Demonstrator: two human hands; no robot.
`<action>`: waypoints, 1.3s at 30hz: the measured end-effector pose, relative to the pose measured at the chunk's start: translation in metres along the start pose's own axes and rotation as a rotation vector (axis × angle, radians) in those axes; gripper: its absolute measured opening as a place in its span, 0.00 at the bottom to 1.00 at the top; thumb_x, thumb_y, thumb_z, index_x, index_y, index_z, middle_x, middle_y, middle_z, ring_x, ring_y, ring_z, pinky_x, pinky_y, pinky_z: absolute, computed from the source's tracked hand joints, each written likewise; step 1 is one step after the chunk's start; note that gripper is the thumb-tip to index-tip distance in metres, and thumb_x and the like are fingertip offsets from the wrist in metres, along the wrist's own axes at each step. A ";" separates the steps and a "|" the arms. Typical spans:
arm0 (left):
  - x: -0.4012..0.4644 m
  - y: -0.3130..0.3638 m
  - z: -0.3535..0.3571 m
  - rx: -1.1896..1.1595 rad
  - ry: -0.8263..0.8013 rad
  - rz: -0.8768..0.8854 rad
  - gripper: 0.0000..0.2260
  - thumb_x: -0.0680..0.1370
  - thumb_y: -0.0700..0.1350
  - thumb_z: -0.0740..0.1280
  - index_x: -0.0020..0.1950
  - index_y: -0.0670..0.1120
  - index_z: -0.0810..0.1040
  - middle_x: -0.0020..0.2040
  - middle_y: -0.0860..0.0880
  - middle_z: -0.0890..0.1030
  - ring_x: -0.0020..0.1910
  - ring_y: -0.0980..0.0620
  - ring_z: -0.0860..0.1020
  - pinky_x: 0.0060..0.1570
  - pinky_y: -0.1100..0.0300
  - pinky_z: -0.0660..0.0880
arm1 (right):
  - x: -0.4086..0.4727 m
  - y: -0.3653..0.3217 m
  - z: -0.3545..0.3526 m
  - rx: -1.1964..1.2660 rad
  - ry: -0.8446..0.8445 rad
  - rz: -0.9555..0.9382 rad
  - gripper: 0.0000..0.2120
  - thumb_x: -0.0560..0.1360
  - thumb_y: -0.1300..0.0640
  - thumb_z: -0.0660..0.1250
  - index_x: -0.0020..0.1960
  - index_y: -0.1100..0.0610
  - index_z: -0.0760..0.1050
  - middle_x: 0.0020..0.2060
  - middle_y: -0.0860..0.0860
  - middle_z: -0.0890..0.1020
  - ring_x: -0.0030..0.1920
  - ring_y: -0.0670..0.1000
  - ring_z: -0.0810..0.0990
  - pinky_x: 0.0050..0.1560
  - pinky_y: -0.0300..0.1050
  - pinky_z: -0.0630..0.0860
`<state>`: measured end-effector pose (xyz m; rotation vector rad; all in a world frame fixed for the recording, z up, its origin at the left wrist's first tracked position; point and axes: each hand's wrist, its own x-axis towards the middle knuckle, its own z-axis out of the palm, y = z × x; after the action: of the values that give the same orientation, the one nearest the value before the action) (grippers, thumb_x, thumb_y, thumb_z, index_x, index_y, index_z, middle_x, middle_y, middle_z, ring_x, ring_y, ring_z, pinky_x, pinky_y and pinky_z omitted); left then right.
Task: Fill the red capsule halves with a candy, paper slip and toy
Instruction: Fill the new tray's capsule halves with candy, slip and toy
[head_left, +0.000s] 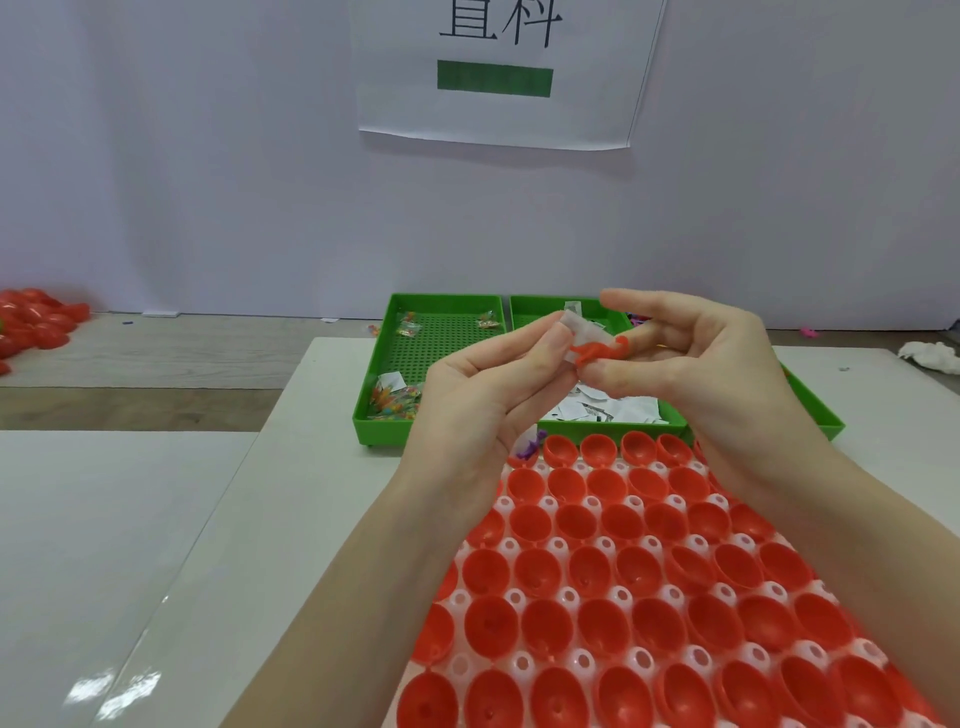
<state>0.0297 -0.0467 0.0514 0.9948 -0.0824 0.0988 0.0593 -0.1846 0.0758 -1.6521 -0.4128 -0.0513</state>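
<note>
Several open red capsule halves (592, 571) sit in a white holder rack (558, 545) in front of me. Above the rack's far end, my left hand (488, 395) pinches a white paper slip (574, 319) between thumb and fingers. My right hand (696, 358) pinches a small orange toy (597, 351) right against the slip. Wrapped candies (397, 400) lie in the left green tray (384, 364). More paper slips (608, 408) lie in the middle green tray (524, 309). A purple toy (530, 447) lies at the rack's far left corner.
A third green tray (821, 415) is mostly hidden behind my right hand. A heap of closed red capsules (36, 322) lies far left. Crumpled white paper (930, 356) sits far right. A printed sheet (498, 73) hangs on the back wall.
</note>
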 end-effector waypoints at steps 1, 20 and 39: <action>0.001 0.000 -0.001 0.014 -0.027 -0.012 0.11 0.66 0.42 0.69 0.46 0.42 0.83 0.44 0.47 0.85 0.46 0.54 0.83 0.42 0.68 0.77 | 0.000 0.000 -0.001 -0.010 -0.001 0.012 0.29 0.54 0.62 0.74 0.55 0.55 0.77 0.28 0.46 0.82 0.33 0.45 0.83 0.40 0.32 0.78; 0.015 -0.021 -0.010 0.662 0.142 0.238 0.02 0.73 0.45 0.70 0.43 0.51 0.81 0.39 0.58 0.83 0.40 0.65 0.81 0.42 0.74 0.74 | 0.016 0.018 -0.006 0.095 -0.087 0.213 0.11 0.63 0.65 0.72 0.45 0.59 0.81 0.34 0.52 0.84 0.36 0.46 0.83 0.38 0.34 0.79; 0.064 -0.044 -0.041 1.847 -0.320 0.287 0.26 0.71 0.61 0.67 0.66 0.54 0.70 0.52 0.58 0.74 0.50 0.55 0.61 0.40 0.57 0.48 | 0.037 0.071 -0.002 -0.826 -0.245 0.064 0.03 0.70 0.58 0.71 0.38 0.53 0.79 0.27 0.44 0.74 0.29 0.42 0.71 0.27 0.29 0.67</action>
<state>0.0996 -0.0329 -0.0006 2.8396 -0.4795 0.2954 0.1154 -0.1828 0.0190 -2.4994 -0.5678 0.0360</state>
